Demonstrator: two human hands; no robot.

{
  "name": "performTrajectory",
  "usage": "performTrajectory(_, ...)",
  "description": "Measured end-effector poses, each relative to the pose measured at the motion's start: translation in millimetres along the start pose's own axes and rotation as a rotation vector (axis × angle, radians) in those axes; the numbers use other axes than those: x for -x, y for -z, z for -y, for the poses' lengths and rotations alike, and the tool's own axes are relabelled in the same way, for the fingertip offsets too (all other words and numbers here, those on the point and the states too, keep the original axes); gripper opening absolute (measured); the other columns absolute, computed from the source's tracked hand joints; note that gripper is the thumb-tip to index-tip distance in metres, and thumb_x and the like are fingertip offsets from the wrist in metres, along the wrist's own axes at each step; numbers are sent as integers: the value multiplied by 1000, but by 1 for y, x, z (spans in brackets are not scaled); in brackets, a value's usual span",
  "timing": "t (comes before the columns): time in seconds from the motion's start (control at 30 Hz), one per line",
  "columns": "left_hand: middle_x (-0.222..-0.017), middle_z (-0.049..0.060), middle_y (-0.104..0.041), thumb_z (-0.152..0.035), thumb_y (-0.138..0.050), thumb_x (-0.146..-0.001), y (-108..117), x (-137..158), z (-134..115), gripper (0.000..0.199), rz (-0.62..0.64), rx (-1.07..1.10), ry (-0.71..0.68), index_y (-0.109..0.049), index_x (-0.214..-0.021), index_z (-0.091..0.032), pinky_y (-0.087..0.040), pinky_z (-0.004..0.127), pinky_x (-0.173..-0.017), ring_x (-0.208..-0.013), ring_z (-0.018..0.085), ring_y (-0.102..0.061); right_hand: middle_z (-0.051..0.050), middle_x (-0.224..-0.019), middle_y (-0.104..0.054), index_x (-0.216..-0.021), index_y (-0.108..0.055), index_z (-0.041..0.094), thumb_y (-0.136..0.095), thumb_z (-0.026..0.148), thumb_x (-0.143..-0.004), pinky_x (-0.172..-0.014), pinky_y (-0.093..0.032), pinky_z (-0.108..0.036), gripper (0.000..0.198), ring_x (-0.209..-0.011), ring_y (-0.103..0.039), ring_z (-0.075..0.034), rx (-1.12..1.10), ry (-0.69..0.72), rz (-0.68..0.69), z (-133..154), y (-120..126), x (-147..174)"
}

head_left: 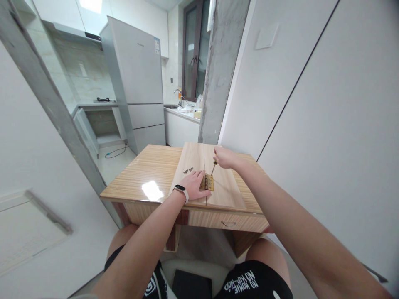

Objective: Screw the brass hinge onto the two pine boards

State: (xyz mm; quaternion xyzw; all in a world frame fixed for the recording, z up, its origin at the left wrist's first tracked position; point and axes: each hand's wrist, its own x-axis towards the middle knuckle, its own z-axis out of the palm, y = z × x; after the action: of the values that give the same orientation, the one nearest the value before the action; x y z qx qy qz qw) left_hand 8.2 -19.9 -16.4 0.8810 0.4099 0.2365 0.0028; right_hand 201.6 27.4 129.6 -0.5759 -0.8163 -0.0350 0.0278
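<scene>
My right hand (225, 158) is closed around the handle of a screwdriver (213, 167), which leans slightly with its tip down at a brass hinge (209, 182). The hinge lies across the seam between two pale wooden boards (224, 193) set side by side on the desk. My left hand (195, 185) rests flat with fingers spread, touching the hinge's left part and the boards; it covers some of the hinge. A few small screws (188, 170) lie on the left board beyond my left fingers. Whether the screwdriver tip sits in a screw is too small to tell.
The boards lie on a striped wooden desk (134, 176) with a drawer handle (228, 224) at its front. A grey fridge (137, 70) and a sink counter (183, 111) stand behind. White walls (327, 124) flank the desk closely. My knees are under its front edge.
</scene>
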Motion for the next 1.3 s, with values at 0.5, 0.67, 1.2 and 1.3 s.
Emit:
performTrajectory(0.5, -147, 20, -49, -77, -57, -78, -4, -2, 2, 102, 4, 13, 12, -32, -152, -12, -34, 49, -115, -135, 36, -46, -22, -114, -73, -107, -74, 9, -51, 31, -97, -81, -48, -30, 33, -102, -70, -27, 76, -78, -38, 15, 18, 7)
performTrajectory(0.67, -147, 21, -49, -79, -56, -77, -4, -2, 3, 104, 5, 21, 16, -32, -152, -11, -35, 48, -115, -136, 36, -46, -21, -112, -73, -108, -72, 11, -52, 35, -97, -77, -47, -30, 33, -99, -70, -27, 64, -155, -43, 11, 11, 3)
performTrajectory(1.2, -147, 21, -49, -80, -56, -76, -6, -1, 5, 106, -5, 27, 22, -31, -152, -10, -35, 48, -115, -135, 36, -47, -13, -110, -75, -104, -71, 17, -54, 21, -94, -80, -45, -29, 21, -100, -67, -24, 112, 125, 11, 11, 21, 8)
performTrajectory(1.3, -148, 22, -48, -80, -56, -76, -6, -2, 5, 107, -2, 31, 17, -31, -152, -9, -34, 48, -116, -136, 36, -46, -16, -105, -76, -101, -74, 14, -55, 21, -91, -77, -47, -30, 23, -95, -70, -25, 79, -22, 2, 13, 15, 6)
